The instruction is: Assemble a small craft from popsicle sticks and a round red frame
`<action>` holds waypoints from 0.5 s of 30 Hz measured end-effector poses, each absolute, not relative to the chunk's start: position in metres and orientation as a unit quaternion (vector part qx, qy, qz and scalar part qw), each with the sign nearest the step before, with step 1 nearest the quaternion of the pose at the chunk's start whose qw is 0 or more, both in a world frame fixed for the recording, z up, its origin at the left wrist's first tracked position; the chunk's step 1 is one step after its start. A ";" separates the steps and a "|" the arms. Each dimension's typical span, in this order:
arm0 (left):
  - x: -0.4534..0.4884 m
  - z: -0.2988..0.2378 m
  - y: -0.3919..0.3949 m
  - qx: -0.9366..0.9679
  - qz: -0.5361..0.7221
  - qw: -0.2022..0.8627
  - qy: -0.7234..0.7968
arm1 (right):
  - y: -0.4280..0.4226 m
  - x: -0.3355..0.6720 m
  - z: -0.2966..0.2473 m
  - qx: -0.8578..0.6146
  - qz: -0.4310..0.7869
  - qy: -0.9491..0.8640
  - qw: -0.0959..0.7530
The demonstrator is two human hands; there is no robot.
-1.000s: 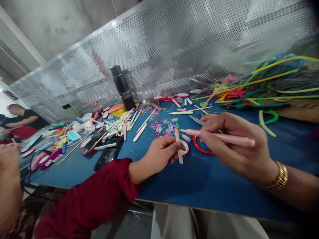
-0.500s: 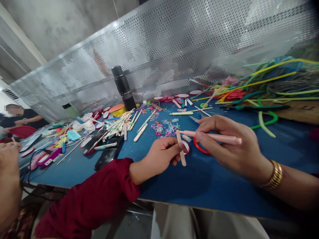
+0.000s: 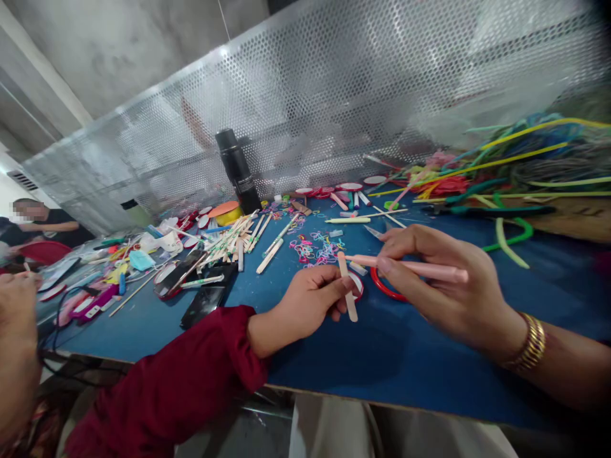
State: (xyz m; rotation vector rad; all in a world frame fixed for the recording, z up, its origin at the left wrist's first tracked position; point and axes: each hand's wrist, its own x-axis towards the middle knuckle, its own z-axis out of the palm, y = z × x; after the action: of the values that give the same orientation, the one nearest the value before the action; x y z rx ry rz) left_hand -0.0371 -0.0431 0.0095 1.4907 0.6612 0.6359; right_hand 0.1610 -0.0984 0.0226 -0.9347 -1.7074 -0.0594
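My left hand (image 3: pixel 312 299) pinches a wooden craft stick (image 3: pixel 351 308) between thumb and fingers, tilted nearly upright above the table. A pink marker (image 3: pixel 432 270) lies in the grip of my right hand (image 3: pixel 453 299), its tip pointing left at the stick's upper end. Whether the tip touches the wood I cannot tell. Behind the stick is a round white disc with a red rim (image 3: pixel 357 286), partly covered. Red scissor handles (image 3: pixel 389 289) show beneath my right hand, with the blades (image 3: pixel 373 233) poking out beyond it. Small coloured rubber bands (image 3: pixel 317 250) are scattered just past my left hand.
A pile of craft sticks (image 3: pixel 229 238) and a black phone (image 3: pixel 210 299) lie to the left. A black bottle (image 3: pixel 238 172) stands against the perforated metal screen (image 3: pixel 305 95). Pliers (image 3: pixel 501 210) and coloured cords (image 3: pixel 539 152) are at the right. Another person's hand (image 3: pixel 16 318) is at far left.
My right hand and the pink marker have shifted slightly right and down, the tip drawing a little away from the stick's top. My left hand has stayed nearly still.
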 end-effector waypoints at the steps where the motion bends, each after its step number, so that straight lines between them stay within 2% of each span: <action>1: -0.037 0.010 -0.043 0.653 0.278 0.642 0.290 | -0.098 0.161 0.022 -0.397 -0.023 -0.723 0.565; 15: -0.037 0.012 -0.044 0.647 0.275 0.648 0.295 | -0.096 0.163 0.018 -0.395 -0.004 -0.719 0.572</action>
State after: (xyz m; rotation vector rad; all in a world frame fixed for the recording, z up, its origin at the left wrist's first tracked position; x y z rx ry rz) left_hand -0.0374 -0.0444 0.0123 1.4703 0.6704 0.6246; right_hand 0.1629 -0.0961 0.0181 -0.9263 -1.6851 -0.0093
